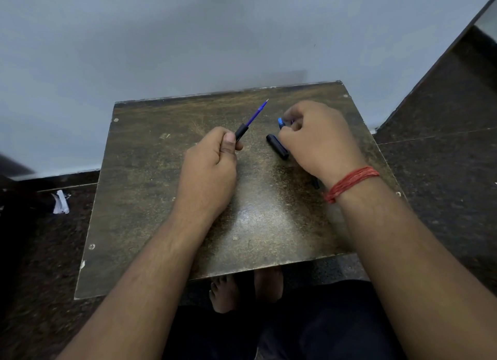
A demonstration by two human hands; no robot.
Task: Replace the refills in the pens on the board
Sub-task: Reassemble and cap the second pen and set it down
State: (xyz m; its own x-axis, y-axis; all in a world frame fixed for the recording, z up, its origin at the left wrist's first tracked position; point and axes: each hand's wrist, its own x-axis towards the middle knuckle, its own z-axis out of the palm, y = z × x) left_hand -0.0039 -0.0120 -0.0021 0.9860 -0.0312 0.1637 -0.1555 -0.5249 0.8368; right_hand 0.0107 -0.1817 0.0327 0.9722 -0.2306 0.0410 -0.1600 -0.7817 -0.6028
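Observation:
My left hand [212, 160] grips a black pen barrel [241, 132] with a blue refill [256, 115] sticking out of it, tip pointing up and to the right above the worn brown board [150, 198]. My right hand [317, 139] hovers over the board's right side, its fingers curled round a small blue piece [281, 122]. A black pen cap or barrel [277, 146] lies on the board just under that hand. Another dark pen part [316, 183] peeks out beneath my right wrist, mostly hidden.
The board stands low against a pale wall [188, 37], on a dark speckled floor [443, 144]. A crumpled white paper [60, 201] lies on the floor at the left. My bare feet [242, 289] show below the board's near edge.

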